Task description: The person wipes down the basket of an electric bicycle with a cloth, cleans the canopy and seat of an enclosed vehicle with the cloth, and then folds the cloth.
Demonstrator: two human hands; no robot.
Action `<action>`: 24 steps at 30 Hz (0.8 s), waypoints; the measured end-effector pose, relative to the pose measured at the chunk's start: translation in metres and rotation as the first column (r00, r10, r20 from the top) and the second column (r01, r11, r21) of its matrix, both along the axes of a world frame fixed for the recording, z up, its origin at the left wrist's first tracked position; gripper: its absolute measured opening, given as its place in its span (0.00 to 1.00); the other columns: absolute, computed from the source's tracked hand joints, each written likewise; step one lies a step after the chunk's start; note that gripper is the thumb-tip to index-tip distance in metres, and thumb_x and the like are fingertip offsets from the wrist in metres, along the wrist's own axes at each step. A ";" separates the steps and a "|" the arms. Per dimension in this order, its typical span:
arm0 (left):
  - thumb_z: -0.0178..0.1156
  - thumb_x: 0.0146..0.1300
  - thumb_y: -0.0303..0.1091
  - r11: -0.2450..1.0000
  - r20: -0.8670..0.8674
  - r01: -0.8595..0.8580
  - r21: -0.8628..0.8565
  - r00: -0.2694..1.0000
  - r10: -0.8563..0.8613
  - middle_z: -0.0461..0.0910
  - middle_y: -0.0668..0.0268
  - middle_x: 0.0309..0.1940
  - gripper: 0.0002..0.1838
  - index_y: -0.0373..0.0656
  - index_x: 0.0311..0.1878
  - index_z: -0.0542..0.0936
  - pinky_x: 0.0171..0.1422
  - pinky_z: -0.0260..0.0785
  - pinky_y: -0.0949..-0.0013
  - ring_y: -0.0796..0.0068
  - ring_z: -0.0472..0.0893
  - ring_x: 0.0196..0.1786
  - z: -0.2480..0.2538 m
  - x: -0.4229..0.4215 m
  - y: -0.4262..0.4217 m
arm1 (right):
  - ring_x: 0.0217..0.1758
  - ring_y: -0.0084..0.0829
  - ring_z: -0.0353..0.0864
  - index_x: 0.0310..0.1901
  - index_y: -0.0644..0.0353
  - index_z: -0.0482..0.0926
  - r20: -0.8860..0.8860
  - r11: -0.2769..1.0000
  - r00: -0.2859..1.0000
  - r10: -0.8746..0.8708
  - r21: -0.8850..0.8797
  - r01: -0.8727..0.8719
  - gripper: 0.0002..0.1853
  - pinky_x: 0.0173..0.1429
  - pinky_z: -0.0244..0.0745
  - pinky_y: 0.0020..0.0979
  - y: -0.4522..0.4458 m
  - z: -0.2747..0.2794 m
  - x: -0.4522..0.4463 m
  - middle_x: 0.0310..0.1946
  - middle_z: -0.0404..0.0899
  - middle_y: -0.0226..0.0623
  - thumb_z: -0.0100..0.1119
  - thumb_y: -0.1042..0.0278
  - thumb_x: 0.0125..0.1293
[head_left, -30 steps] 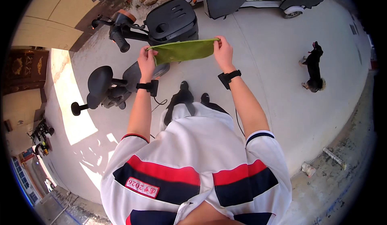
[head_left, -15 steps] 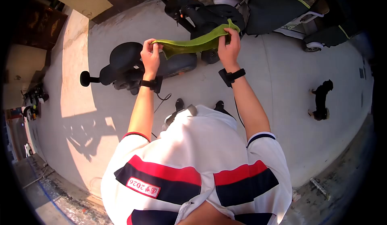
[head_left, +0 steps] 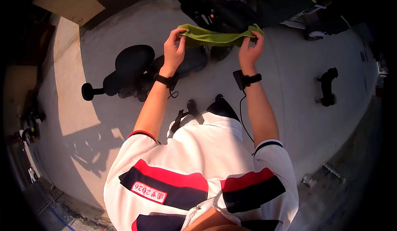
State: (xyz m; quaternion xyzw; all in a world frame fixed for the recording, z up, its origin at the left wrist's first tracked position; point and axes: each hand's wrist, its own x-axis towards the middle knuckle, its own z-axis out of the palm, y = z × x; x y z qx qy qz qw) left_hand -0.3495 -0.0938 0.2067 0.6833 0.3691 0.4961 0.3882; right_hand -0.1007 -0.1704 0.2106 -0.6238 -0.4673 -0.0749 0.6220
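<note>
A green cloth [head_left: 211,37] is stretched sideways between my two hands at chest height or further out, sagging a little. My left hand [head_left: 173,54] pinches its left end between thumb and fingers. At the other end, my right hand [head_left: 251,54] grips a bunched corner, with a bit of cloth sticking up past the fingers. Behind the cloth stands a black electric scooter [head_left: 134,61], its seat to the left and its front end farther back. Both wrists wear black straps with small boxes and cables.
A dark-covered vehicle [head_left: 285,3] with a small wheel stands at the upper right. On the concrete floor [head_left: 285,107] to the right is a black dog [head_left: 327,88]. A pale cabinet [head_left: 70,1] stands at the upper left. Debris [head_left: 333,173] lies along the lower right edge.
Both hands have shifted right with the cloth, my left hand also upward. The cloth now hangs more level. My feet have moved, and the view has turned slightly.
</note>
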 end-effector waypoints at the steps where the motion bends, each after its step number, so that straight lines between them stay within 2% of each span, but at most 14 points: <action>1: 0.55 0.71 0.23 1.000 0.014 0.012 -0.002 1.000 -0.012 0.83 0.60 0.49 0.13 0.37 0.57 0.75 0.56 0.72 0.73 0.75 0.82 0.52 0.003 0.006 0.002 | 0.47 0.48 0.78 0.48 0.62 0.76 -0.033 1.000 0.999 -0.010 0.020 0.010 0.14 0.54 0.73 0.40 -0.003 -0.001 0.002 0.43 0.78 0.43 0.60 0.79 0.60; 5: 0.54 0.71 0.22 0.994 -0.003 0.047 0.095 0.999 -0.047 0.79 0.58 0.56 0.16 0.38 0.61 0.74 0.63 0.70 0.67 0.68 0.80 0.58 0.007 0.035 0.018 | 0.45 0.48 0.77 0.47 0.61 0.77 0.131 0.996 0.991 -0.039 0.087 0.028 0.14 0.52 0.73 0.40 -0.008 0.012 0.002 0.39 0.78 0.43 0.59 0.81 0.59; 8: 0.56 0.68 0.22 0.969 0.011 0.157 0.189 0.987 -0.162 0.76 0.49 0.61 0.19 0.39 0.61 0.74 0.64 0.70 0.64 0.57 0.78 0.62 0.012 0.062 0.034 | 0.45 0.49 0.77 0.47 0.61 0.78 0.216 0.995 0.976 0.015 0.091 -0.035 0.14 0.52 0.73 0.42 -0.001 0.024 -0.002 0.38 0.78 0.44 0.59 0.82 0.59; 9: 0.56 0.66 0.21 0.971 -0.008 0.199 0.129 0.980 -0.200 0.72 0.45 0.65 0.20 0.39 0.61 0.74 0.67 0.67 0.62 0.50 0.73 0.67 0.018 0.072 0.034 | 0.45 0.50 0.77 0.47 0.62 0.78 0.231 0.993 0.972 0.055 0.091 -0.078 0.14 0.51 0.73 0.43 0.005 0.026 -0.002 0.38 0.79 0.44 0.59 0.82 0.59; 12: 0.57 0.65 0.21 0.918 -0.245 0.294 0.266 0.942 -0.230 0.71 0.42 0.65 0.20 0.39 0.61 0.74 0.71 0.63 0.58 0.44 0.69 0.70 0.035 0.097 0.043 | 0.45 0.50 0.78 0.47 0.63 0.77 0.211 0.985 0.966 0.152 0.047 -0.166 0.13 0.50 0.74 0.44 0.018 0.028 -0.002 0.39 0.79 0.46 0.59 0.80 0.60; 13: 0.57 0.64 0.22 0.909 -0.291 0.294 0.296 0.934 -0.207 0.74 0.45 0.62 0.19 0.40 0.60 0.75 0.74 0.59 0.52 0.43 0.67 0.71 0.037 0.105 0.043 | 0.45 0.50 0.78 0.48 0.63 0.77 0.175 0.984 0.969 0.172 0.019 -0.178 0.13 0.50 0.74 0.44 0.021 0.023 -0.001 0.39 0.79 0.46 0.60 0.80 0.60; 16: 0.57 0.65 0.24 0.866 -0.365 0.400 0.299 0.887 -0.283 0.78 0.51 0.58 0.18 0.41 0.59 0.76 0.75 0.56 0.48 0.47 0.68 0.71 0.041 0.120 0.051 | 0.44 0.51 0.77 0.48 0.62 0.76 0.122 0.983 0.976 0.181 -0.007 -0.181 0.14 0.49 0.73 0.44 0.027 0.010 0.001 0.39 0.78 0.46 0.61 0.77 0.60; 17: 0.56 0.66 0.26 0.868 -0.357 0.395 0.302 0.891 -0.281 0.80 0.56 0.55 0.16 0.42 0.57 0.77 0.75 0.54 0.46 0.51 0.71 0.68 0.040 0.125 0.053 | 0.44 0.51 0.77 0.49 0.62 0.76 0.130 0.984 0.976 0.175 0.004 -0.177 0.14 0.49 0.73 0.44 0.028 0.007 0.001 0.39 0.78 0.46 0.61 0.77 0.60; 20: 0.55 0.67 0.27 0.838 -0.436 0.457 0.297 0.846 -0.307 0.80 0.56 0.54 0.14 0.41 0.54 0.79 0.75 0.55 0.48 0.53 0.73 0.65 0.053 0.133 0.053 | 0.44 0.51 0.76 0.48 0.60 0.75 0.168 0.988 0.974 0.153 -0.006 -0.154 0.15 0.48 0.73 0.44 0.024 0.004 0.001 0.39 0.76 0.45 0.63 0.78 0.58; 21: 0.53 0.69 0.25 0.838 -0.433 0.471 0.276 0.839 -0.329 0.79 0.57 0.55 0.13 0.42 0.55 0.79 0.76 0.53 0.51 0.53 0.75 0.63 0.051 0.134 0.054 | 0.44 0.51 0.76 0.48 0.60 0.75 0.177 0.988 0.973 0.150 -0.006 -0.151 0.15 0.48 0.73 0.44 0.024 0.005 0.001 0.39 0.76 0.45 0.63 0.78 0.57; 24: 0.53 0.69 0.24 0.808 -0.402 0.543 0.227 0.808 -0.431 0.80 0.56 0.55 0.13 0.41 0.54 0.79 0.74 0.58 0.56 0.53 0.75 0.63 0.052 0.136 0.059 | 0.44 0.51 0.76 0.46 0.58 0.76 0.205 0.990 0.969 0.140 -0.001 -0.142 0.16 0.48 0.73 0.44 0.026 0.004 0.001 0.38 0.76 0.43 0.64 0.79 0.54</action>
